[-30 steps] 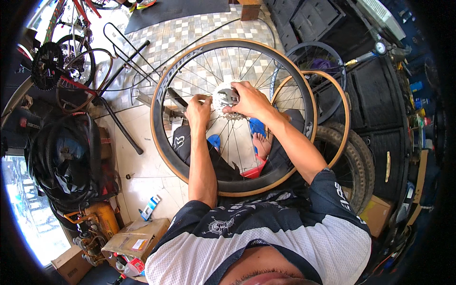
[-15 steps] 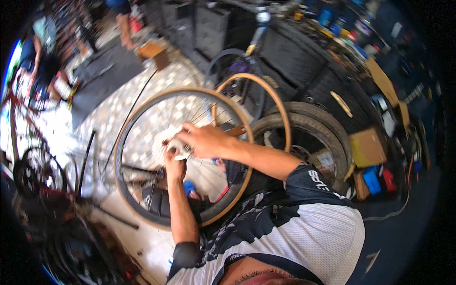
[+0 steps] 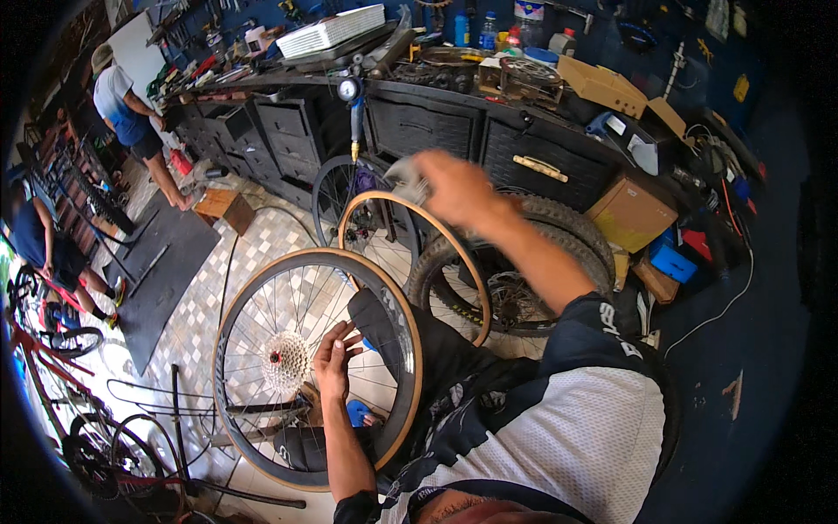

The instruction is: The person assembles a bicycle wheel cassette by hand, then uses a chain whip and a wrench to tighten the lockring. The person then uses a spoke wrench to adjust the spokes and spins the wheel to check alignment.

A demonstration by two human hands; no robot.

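Observation:
A bicycle wheel with a dark deep rim, a tan-edged tyre and a silver cassette stands tilted in front of me, by my legs. My left hand is over its spokes, just right of the cassette; the fingers are loosely bent and apart, with nothing seen in them. Up and to the right, my right hand is smeared by motion. It is closed on a small grey-white thing whose kind I cannot make out. Beneath that hand rises a loose tan hoop, which looks like a tyre.
Knobbly tyres lie right of the hoop. Black drawers carry a cluttered workbench. An air gauge gun hangs before them. Cardboard boxes stack at right. Bicycles crowd the left, where two people stand farther back.
My hands have parted from the cassette. The right one has gone up and right with the grey-white thing; the left stays near the spokes, now loosened. The view has shifted, showing more of the bench.

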